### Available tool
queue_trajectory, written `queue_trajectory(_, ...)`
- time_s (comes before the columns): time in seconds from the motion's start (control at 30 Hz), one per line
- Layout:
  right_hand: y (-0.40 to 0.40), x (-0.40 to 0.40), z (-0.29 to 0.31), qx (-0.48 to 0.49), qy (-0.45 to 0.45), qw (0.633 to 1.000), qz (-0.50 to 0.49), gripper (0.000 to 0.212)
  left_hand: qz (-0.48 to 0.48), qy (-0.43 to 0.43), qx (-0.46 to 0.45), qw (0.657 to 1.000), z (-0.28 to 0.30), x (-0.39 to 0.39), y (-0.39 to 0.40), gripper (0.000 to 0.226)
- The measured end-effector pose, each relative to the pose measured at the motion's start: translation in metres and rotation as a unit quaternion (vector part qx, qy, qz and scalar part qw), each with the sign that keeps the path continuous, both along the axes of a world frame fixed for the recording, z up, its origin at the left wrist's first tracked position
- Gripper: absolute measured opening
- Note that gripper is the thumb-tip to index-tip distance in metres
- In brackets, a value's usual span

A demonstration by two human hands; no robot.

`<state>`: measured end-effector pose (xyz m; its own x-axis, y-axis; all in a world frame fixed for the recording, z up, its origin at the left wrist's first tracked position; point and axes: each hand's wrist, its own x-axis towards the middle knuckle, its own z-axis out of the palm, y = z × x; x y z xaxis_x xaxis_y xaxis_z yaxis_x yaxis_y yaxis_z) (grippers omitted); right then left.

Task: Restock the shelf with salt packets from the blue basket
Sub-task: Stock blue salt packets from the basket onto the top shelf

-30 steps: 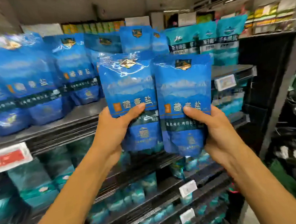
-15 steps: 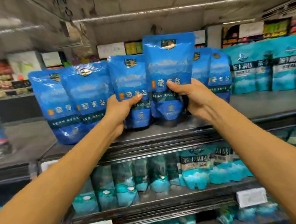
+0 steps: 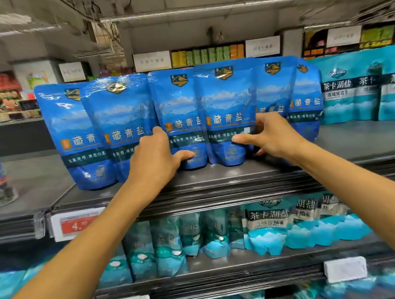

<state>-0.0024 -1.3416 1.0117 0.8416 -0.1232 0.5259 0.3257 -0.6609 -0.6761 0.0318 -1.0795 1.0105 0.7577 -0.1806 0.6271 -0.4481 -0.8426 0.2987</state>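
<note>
both raised salt packets had come down since earlier and stood upright on the top shelf [image 3: 216,178]. left hand [image 3: 155,161] clasped one packet [image 3: 178,109]; at its 3 o'clock, right hand [image 3: 269,138] pinched the other packet [image 3: 226,101].

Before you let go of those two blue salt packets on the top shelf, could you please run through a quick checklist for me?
1. Left hand grips its blue packet: ok.
2. Right hand grips the neighbouring blue packet: ok.
3. Both packets stand upright with their bases on the top shelf: ok.
4. Labels face forward, in line with the row of blue packets on the left: ok.
5. Packets will stay standing unaided once released: cannot tell.
6. Packets remaining in the blue basket: cannot tell, the basket is out of view.
</note>
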Motion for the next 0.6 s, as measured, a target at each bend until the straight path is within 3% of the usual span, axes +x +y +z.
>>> queue_trajectory(0.1, 0.003, 0.002, 0.004, -0.078, -0.001, 0.994, -0.077, 0.029, 0.027, -0.015, 0.041, 0.999, 0.005, -0.001, 0.004, 0.065)
queue_trajectory(0.2, 0.007, 0.002, 0.004, -0.178, 0.007, 0.969, -0.174, 0.055, 0.042, -0.039, 0.081, 0.995, 0.006, -0.006, 0.003, 0.068)
queue_trajectory(0.3, 0.012, -0.001, 0.002, -0.231, 0.009, 0.948, -0.219, 0.068, 0.054, -0.040, 0.100, 0.993, 0.006, -0.010, 0.003, 0.070)
queue_trajectory(0.43, 0.018, -0.005, -0.001, -0.238, 0.022, 0.947, -0.215, 0.069, 0.029, -0.070, 0.072, 0.995, 0.002, -0.018, 0.006, 0.059)
queue_trajectory(0.6, 0.032, -0.027, -0.008, -0.125, -0.014, 0.985, -0.119, 0.055, -0.041, -0.072, -0.028, 0.996, -0.006, -0.033, 0.017, 0.041)
